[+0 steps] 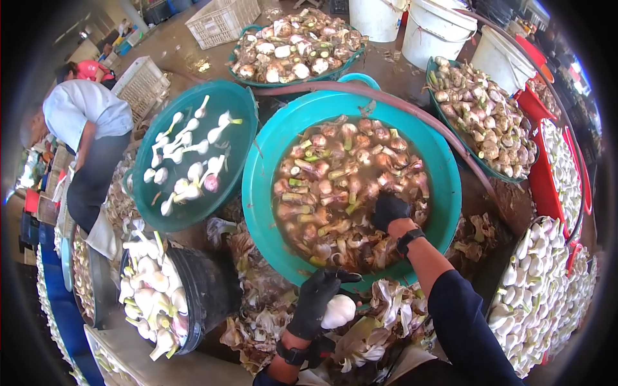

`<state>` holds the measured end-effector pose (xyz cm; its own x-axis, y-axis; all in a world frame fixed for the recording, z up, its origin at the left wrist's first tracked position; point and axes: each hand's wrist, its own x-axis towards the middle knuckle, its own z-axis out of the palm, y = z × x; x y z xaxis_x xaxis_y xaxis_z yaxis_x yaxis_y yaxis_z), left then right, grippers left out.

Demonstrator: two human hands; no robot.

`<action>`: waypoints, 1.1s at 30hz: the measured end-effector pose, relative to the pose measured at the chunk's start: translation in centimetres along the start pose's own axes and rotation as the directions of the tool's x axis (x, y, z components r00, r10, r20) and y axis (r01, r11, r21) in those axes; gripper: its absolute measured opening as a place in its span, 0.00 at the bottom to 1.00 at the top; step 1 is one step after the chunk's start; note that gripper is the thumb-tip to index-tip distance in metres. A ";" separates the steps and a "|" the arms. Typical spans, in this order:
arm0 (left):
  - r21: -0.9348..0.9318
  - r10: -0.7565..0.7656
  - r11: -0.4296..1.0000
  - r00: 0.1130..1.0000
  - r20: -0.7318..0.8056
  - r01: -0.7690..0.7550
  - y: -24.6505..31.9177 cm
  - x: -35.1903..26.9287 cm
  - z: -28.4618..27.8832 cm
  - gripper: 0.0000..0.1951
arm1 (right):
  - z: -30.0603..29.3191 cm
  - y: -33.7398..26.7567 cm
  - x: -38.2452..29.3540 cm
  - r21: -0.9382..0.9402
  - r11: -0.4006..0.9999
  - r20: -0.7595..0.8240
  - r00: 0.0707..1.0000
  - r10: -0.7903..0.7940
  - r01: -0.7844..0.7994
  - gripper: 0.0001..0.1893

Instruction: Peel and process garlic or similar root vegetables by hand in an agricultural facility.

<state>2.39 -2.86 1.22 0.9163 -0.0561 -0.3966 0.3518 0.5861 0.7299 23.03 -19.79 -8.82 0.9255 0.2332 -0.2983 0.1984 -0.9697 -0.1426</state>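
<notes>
A large teal plastic tub [260,193] of murky water stands in front of me, filled with unpeeled garlic bulbs [338,188] with cut stems. My right hand [390,211], in a dark glove, reaches into the water among these bulbs; its fingertips are hidden, and no hold on a bulb can be made out. Below the tub's near rim, my left hand [316,304], also gloved, holds a clean white garlic bulb [339,311]. Left of the tub, a green basin [193,91] of water has several peeled white garlic bulbs [187,137] in it.
A black bucket [207,289] of white garlic lies tilted at the left. A hose [386,99] crosses the tub's far rim. Loose garlic skins [265,318] cover the near ground. Heaped garlic baskets [299,48] and white buckets [434,36] stand beyond. A person [91,111] bends over at the left.
</notes>
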 end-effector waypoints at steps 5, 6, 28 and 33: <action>0.262 0.081 0.959 0.992 0.097 -0.104 -0.4 0.2 -0.7 0.13 | -1.8 0.1 -1.6 0.334 0.942 0.018 1.000 -0.007 0.001 0.29; 0.243 0.039 0.969 0.999 0.033 -0.046 -0.7 0.2 -0.9 0.13 | -2.7 -0.4 -2.3 0.380 0.922 -0.063 0.996 -0.059 0.079 0.30; 0.536 0.456 0.790 0.869 -0.192 -0.296 -0.7 0.4 0.3 0.24 | -7.5 -6.6 -15.5 0.492 0.674 -0.515 0.808 -0.284 0.551 0.06; 0.587 0.476 0.752 0.864 -0.166 -0.302 -0.8 0.0 0.5 0.25 | -7.2 -6.5 -15.5 0.387 0.708 -0.555 0.762 -0.333 0.591 0.05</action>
<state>2.23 -3.71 0.86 0.9271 0.3645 -0.0874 0.1004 -0.0168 0.9948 9.73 -17.63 3.53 0.8182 0.4604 0.3444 0.5630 -0.5201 -0.6423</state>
